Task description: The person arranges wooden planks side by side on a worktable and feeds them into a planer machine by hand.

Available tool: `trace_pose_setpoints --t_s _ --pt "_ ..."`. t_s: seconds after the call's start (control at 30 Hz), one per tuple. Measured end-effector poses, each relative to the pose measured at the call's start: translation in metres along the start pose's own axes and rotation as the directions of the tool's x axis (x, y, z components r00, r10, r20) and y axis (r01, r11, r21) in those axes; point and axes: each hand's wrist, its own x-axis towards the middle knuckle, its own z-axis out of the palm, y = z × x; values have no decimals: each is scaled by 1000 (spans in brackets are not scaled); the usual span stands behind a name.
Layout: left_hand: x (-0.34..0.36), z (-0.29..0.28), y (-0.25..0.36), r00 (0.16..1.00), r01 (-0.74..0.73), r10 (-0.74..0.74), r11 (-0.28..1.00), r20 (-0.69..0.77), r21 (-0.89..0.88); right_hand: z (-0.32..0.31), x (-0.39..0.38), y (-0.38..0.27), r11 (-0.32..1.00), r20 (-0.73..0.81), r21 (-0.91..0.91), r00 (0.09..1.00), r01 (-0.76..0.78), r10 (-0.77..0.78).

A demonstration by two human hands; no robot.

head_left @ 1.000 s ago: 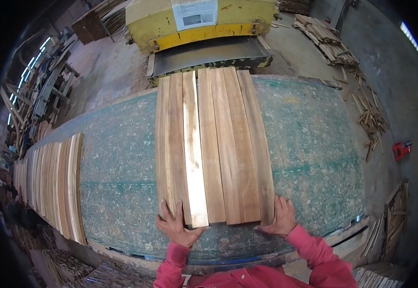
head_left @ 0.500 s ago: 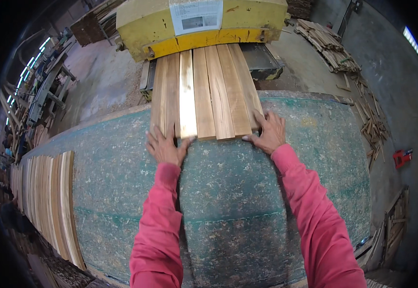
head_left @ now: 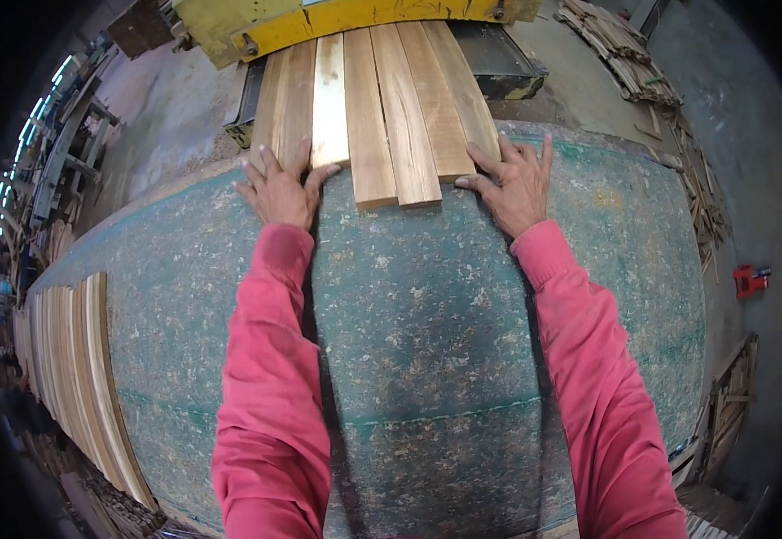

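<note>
Several wooden boards point(head_left: 373, 117) lie side by side, their far ends passing under the yellow machine point(head_left: 319, 27). Two middle boards stick out nearer to me than the others. My left hand point(head_left: 285, 184) spreads its fingers at the near ends of the left boards, with the thumb by the pale, shiny board point(head_left: 330, 99). At the right boards' near ends, my right hand point(head_left: 512, 184) has its fingers apart, thumb and fingertips touching the wood. Neither hand wraps round a board.
Under my arms spreads a worn green tabletop point(head_left: 427, 341). A row of wooden strips point(head_left: 72, 359) lies on its left side. Beyond the right edge are stacked wood pieces point(head_left: 620, 54) and a red tool point(head_left: 750, 280) on the floor. A long bench point(head_left: 81, 144) stands far left.
The outer boards have slid farther under the machine with my hands at their ends, while the two middle ones now stick out behind them. The view has tilted down.
</note>
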Motion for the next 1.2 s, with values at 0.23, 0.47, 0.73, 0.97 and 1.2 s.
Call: trace_pose_setpoints --t_s 0.23,0.47,0.73,0.97,1.2 --pt "40 -2 1 996 -18 12 998 90 66 7 26 -5 998 31 -17 998 -53 54" --pt "-4 -17 2 997 -69 68 996 -19 -63 32 47 -10 994 58 -95 997 -49 55" --pt "-253 -160 -69 986 -90 91 996 142 -13 29 88 -18 989 210 -115 971 -94 117" --pt "-365 -182 -117 945 224 -208 974 252 -38 31 45 -68 983 -18 133 991 -127 131" --pt "-382 -178 -119 969 167 -166 986 182 11 42 6 -135 988 173 72 974 138 -149"
